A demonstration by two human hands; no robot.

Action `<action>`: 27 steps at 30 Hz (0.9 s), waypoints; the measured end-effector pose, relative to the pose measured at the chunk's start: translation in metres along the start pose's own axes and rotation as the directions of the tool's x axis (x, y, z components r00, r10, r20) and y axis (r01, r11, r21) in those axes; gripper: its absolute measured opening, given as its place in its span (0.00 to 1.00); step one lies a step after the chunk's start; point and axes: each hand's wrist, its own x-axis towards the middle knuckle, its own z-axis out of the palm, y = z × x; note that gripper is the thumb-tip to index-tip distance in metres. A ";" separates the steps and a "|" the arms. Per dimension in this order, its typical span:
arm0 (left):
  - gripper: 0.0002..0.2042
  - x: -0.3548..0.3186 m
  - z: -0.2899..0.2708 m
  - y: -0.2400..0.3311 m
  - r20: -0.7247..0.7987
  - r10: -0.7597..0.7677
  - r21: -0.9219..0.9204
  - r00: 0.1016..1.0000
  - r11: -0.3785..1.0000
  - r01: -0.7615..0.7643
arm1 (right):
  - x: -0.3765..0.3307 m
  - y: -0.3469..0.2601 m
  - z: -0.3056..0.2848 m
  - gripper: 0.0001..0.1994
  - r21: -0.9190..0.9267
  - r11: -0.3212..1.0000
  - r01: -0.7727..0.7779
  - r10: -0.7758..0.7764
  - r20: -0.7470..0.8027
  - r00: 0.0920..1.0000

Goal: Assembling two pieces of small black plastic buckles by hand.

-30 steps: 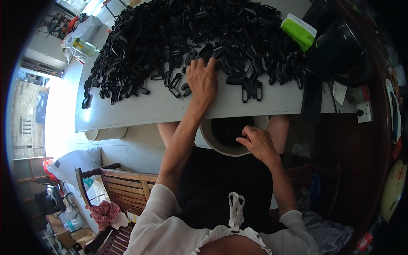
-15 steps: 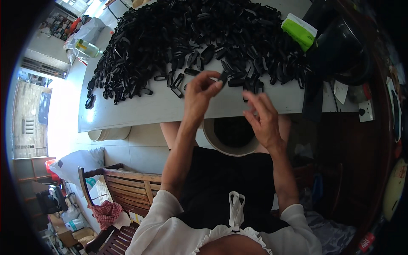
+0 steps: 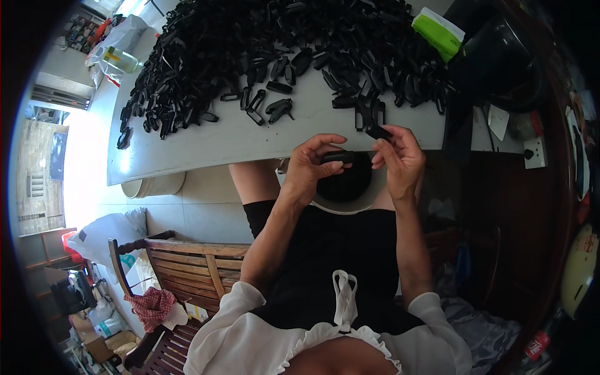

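Note:
A black oblong plastic piece lies between the thumb and fingers of my left hand, just off the table's front edge. My right hand, slightly to the right, pinches a second black piece, a small frame, at the edge of the table. The two pieces are apart. Beneath both hands stands a pale bucket, its inside dark; what it holds cannot be made out. Beyond them a large heap of similar black plastic pieces covers the table, with several loose ones along its near side.
The grey-white table stretches across in front of me. A green and white packet and a black container stand at its right. At the left is a clear bottle. A wooden bench is behind, left of me.
My left hand has come back toward me with its piece. My right hand, empty-looking before, now grips a black frame piece. A small group of pieces now shows on the table where my left hand was.

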 end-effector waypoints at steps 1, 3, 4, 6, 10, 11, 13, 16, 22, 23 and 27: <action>0.18 -0.002 -0.001 -0.003 -0.004 -0.002 -0.002 1.000 1.000 0.002 | -0.002 0.002 -0.003 0.11 0.043 0.999 0.007 -0.007 -0.001 1.000; 0.22 -0.004 -0.002 -0.009 -0.012 0.101 0.140 0.995 0.985 -0.098 | -0.007 0.008 -0.007 0.10 0.032 0.999 0.006 -0.006 -0.005 1.000; 0.22 -0.005 -0.001 -0.011 -0.011 0.099 0.136 0.995 0.986 -0.096 | -0.010 0.009 -0.009 0.10 0.033 0.999 0.005 -0.005 -0.011 1.000; 0.20 -0.007 0.000 -0.014 -0.012 0.132 0.261 0.991 0.957 -0.125 | -0.014 0.010 -0.011 0.10 0.036 0.999 0.003 -0.003 -0.016 1.000; 0.18 -0.016 0.004 -0.020 -0.011 0.227 0.552 0.974 0.813 -0.184 | -0.026 0.014 -0.007 0.11 0.056 0.994 -0.092 0.092 -0.002 0.996; 0.16 -0.016 0.007 -0.024 -0.039 0.206 0.401 0.978 0.899 -0.174 | -0.029 0.016 -0.003 0.11 0.068 0.987 -0.144 0.143 0.016 0.990; 0.16 -0.018 0.003 -0.034 -0.071 0.187 0.240 0.980 0.957 -0.165 | -0.037 0.018 0.010 0.10 0.013 0.979 -0.203 0.201 0.083 0.976; 0.18 -0.019 -0.005 -0.041 -0.136 0.166 -0.026 0.977 0.985 -0.171 | -0.036 0.021 0.027 0.10 -0.181 0.983 -0.012 0.040 0.154 0.987; 0.08 -0.032 -0.030 -0.020 -0.311 0.218 -0.175 0.925 0.944 -0.281 | 0.002 0.006 0.063 0.08 -0.174 0.974 0.148 -0.054 0.458 0.887; 0.09 -0.036 -0.042 -0.017 -0.334 0.245 -0.153 0.910 0.939 -0.309 | 0.013 0.005 0.070 0.05 -0.173 0.955 0.243 -0.123 0.513 0.849; 0.09 -0.045 -0.056 -0.002 -0.343 0.254 -0.107 0.904 0.946 -0.306 | 0.052 0.017 0.106 0.12 -0.448 0.754 0.481 -0.267 0.459 0.847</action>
